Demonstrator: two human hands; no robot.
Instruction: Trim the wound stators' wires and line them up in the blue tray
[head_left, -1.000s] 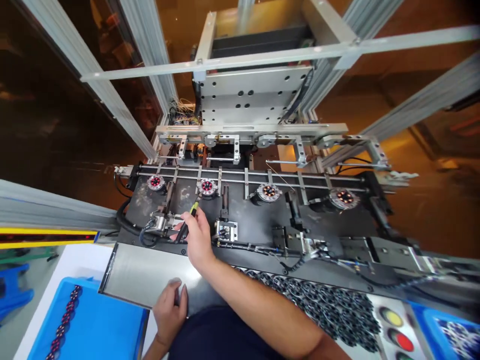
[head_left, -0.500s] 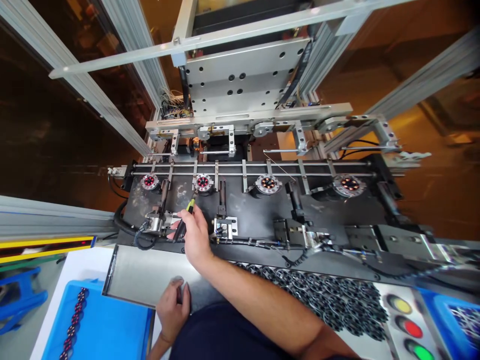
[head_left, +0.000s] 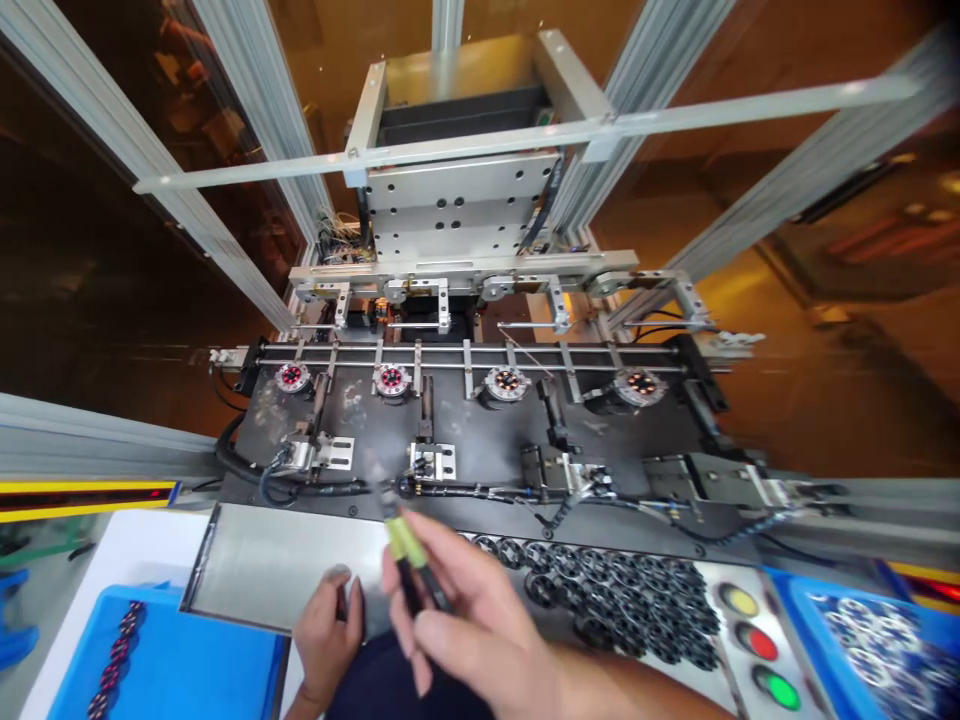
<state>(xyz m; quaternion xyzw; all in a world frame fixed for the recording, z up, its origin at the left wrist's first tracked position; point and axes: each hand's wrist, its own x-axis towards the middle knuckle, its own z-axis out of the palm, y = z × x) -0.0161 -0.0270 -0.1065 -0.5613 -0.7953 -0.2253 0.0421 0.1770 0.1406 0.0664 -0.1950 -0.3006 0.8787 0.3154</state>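
My right hand (head_left: 472,610) is closed around the green-and-black handles of a pair of pliers (head_left: 409,555), in front of the machine bed. The pliers' jaws point up and left, blurred by motion. My left hand (head_left: 328,625) rests curled at the front edge of the bare metal tray (head_left: 262,555); whatever its fingers may hold is hidden. Along the machine sit round fixtures with lit ring parts: two with red dots, a left one (head_left: 292,377) and another (head_left: 391,379), and two with orange dots, one (head_left: 505,382) and the rightmost (head_left: 640,387).
Many black ring parts (head_left: 630,595) lie in rows at the right front. Beside them are yellow, red and green buttons (head_left: 757,640). A blue bin (head_left: 187,650) with a row of dotted parts stands left, another blue bin (head_left: 810,610) right. Clamp arms (head_left: 420,290) hang behind the fixtures.
My right hand has drawn back from the second fixture towards me, still holding the pliers. The view has shifted; my left hand stays near the tray edge.
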